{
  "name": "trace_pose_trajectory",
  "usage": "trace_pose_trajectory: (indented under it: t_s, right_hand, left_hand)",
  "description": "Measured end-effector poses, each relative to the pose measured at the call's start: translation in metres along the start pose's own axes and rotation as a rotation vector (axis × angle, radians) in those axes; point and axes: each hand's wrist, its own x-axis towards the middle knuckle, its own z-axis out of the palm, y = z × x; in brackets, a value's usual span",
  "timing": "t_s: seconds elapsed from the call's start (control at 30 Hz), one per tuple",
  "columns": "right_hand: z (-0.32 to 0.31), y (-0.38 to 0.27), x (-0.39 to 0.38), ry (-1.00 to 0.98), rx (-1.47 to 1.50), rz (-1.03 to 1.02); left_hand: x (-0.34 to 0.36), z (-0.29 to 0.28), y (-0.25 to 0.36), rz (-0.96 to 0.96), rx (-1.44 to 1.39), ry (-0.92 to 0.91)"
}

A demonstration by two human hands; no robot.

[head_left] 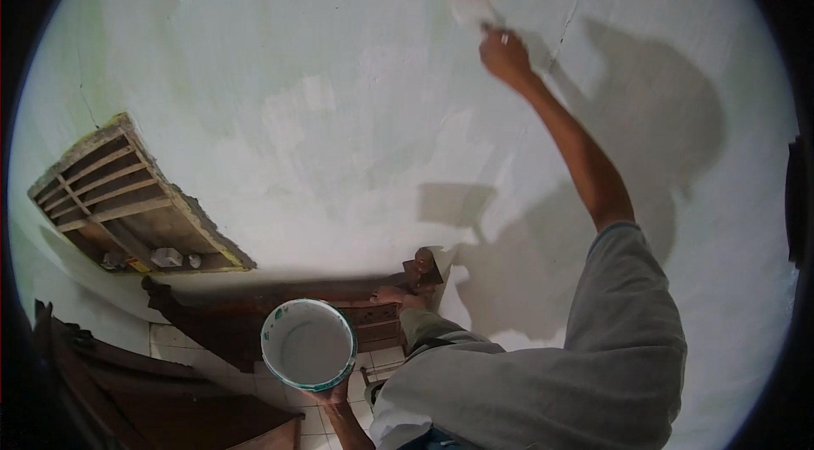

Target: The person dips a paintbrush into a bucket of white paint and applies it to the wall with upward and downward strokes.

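Up at the pale, patchy green-white wall (pixel 339 111), my right hand (pixel 507 55) grips a brush (pixel 471 11) with a light, blurred head, held against or very near the surface, close to a crack. My left hand (pixel 329 399) supports a white bucket (pixel 307 306) with a teal rim and pale paint inside, low in the lower middle of the view. Its fingers are mostly hidden beneath the bucket. My bare foot (pixel 388 294) appears to rest on a dark wooden bed frame (pixel 212 307) below the wall.
A recessed, slatted wooden opening (pixel 110 187) with small objects on its ledge is in the wall at left. Another dark wooden piece (pixel 144 399) stands at lower left. A tiled floor (pixel 174 335) shows between the furniture. A dark edge (pixel 793 200) is at far right.
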Motion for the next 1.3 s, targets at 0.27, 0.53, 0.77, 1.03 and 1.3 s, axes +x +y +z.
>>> trace_pose_trajectory:
  t_s: [0.27, 0.53, 0.77, 1.03, 1.3]
  right_hand:
    - [0.025, -0.07, -0.164, -0.833, 0.561, -0.122]
    - [-0.116, -0.193, -0.159, -1.152, 1.166, -0.394]
    - [-0.097, -0.263, -0.219, -0.404, 0.842, -1.292]
    - [-0.06, -0.357, -0.251, -0.709, 0.948, -1.336]
    - [-0.045, -0.367, -0.268, -0.772, 0.956, -1.352]
  left_hand:
    - [0.004, -0.039, 0.016, 0.014, 0.082, 0.071]
    - [-0.001, -0.03, 0.028, 0.128, -0.007, 0.013]
    - [0.011, -0.025, 0.022, 0.197, 0.005, -0.022]
    - [0.017, -0.026, 0.023, 0.295, 0.033, 0.016]
    - [0.011, -0.041, 0.022, 0.26, 0.008, 0.124]
